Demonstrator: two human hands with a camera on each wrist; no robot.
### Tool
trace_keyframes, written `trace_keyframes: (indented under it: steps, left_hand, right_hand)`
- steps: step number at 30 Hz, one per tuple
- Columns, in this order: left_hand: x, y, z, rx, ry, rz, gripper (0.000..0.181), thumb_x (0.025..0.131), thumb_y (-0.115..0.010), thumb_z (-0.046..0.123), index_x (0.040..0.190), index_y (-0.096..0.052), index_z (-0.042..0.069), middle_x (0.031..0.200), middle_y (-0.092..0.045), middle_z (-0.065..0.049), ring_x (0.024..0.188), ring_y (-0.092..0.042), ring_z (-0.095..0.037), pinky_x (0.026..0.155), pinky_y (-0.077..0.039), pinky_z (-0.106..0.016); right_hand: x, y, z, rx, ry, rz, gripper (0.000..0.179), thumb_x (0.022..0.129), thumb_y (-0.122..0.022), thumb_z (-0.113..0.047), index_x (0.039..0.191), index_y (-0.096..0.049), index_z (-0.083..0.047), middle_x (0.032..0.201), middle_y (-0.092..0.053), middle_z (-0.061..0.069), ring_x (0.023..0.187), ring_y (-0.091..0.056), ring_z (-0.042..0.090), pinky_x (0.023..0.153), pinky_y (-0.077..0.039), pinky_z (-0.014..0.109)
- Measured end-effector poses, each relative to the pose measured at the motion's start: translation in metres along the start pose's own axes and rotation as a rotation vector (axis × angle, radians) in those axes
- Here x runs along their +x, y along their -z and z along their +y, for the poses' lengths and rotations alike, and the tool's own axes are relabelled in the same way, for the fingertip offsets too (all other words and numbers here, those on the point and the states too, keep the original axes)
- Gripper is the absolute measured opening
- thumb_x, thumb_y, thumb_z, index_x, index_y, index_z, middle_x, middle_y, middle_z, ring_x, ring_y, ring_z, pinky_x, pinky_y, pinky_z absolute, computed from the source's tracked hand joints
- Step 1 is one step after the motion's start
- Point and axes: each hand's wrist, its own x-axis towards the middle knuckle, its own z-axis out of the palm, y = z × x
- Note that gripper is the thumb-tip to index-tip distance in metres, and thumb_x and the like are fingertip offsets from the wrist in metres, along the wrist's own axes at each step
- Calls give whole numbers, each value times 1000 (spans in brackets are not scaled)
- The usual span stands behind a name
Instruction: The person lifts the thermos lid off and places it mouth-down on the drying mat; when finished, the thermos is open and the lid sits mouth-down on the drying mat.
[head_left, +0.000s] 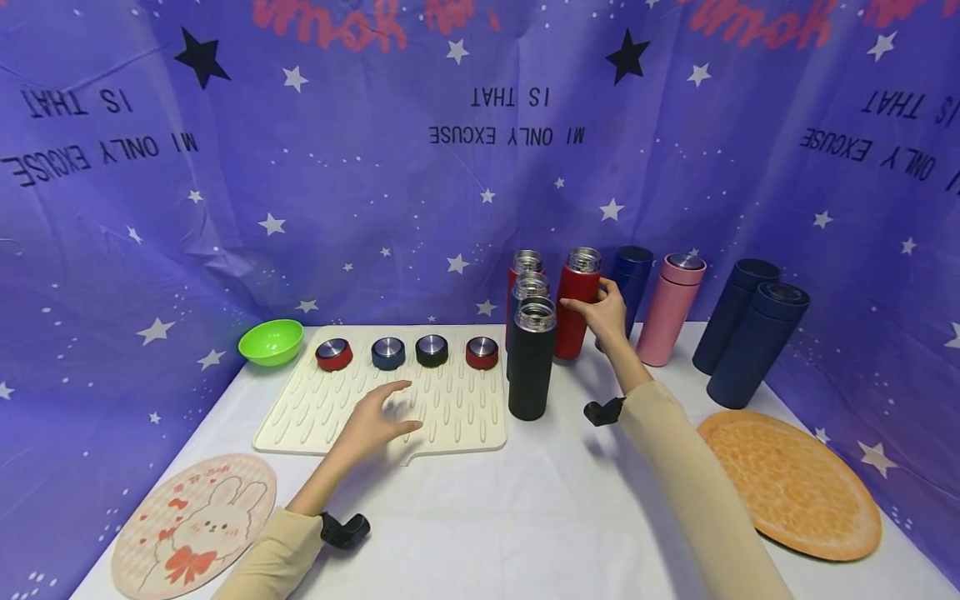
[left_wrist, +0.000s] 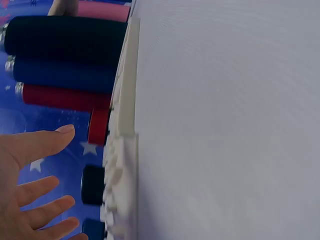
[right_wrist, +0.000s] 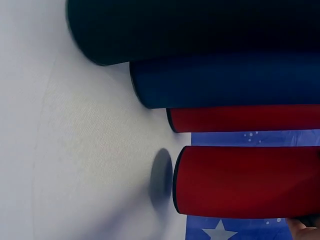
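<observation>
Head view: rear red bottle (head_left: 523, 261) largely hidden behind the open blue bottle (head_left: 529, 287), itself mostly covered by the black bottle (head_left: 532, 367). Capped blue bottle (head_left: 632, 268) partly obscured by the right hand (head_left: 606, 310). Lettering (head_left: 201, 479) on the rabbit mat (head_left: 225, 533) too small to read. Right wrist view: neck of the held red bottle (right_wrist: 245, 182) beyond the right edge; right hand mostly out of frame. Left wrist view: left hand (left_wrist: 24, 196) cut by the left edge, blue lid (left_wrist: 93, 228) by the bottom edge.
</observation>
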Motion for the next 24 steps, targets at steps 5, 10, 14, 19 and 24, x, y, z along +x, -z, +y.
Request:
trace_keyframes:
  steps: [5,10,14,19,24]
  left_hand:
    - [-18,18,-10,27,27,19,68,74,-84,21,131,-55,-1,132,-54,-24,125,-44,-46,103,-36,-58]
    - [-31,31,-19,53,68,-16,67,74,-84,23,129,-56,-2,131,-54,-26,124,-45,-47,102,-37,-58]
    - [-37,36,-25,53,83,-71,67,73,-85,23,128,-57,-2,131,-53,-27,124,-44,-48,103,-36,-59]
    - [-40,40,-28,20,74,-121,68,73,-85,26,129,-57,0,133,-53,-26,126,-43,-48,104,-34,-59]
    - [-43,46,-32,-4,23,-163,69,72,-86,25,130,-57,0,134,-53,-23,127,-44,-45,105,-34,-57]
  right_hand:
    - [4,-7,3,-5,-15,-5,82,71,-86,-20,138,-41,-4,128,-59,20,113,-59,31,97,-47,42]
    - [6,-13,6,-12,-15,-15,80,72,-86,-19,136,-42,-4,129,-59,20,112,-60,31,96,-48,42]
    - [6,-16,10,-7,4,-42,78,73,-84,-16,136,-41,-3,129,-58,21,112,-60,32,96,-48,43]
    - [6,-17,18,-9,29,-63,76,76,-82,-12,137,-39,-1,129,-57,23,114,-59,33,97,-48,43]
    - [4,-14,20,-52,71,-75,77,77,-82,-13,139,-38,0,129,-56,24,114,-59,34,98,-47,43]
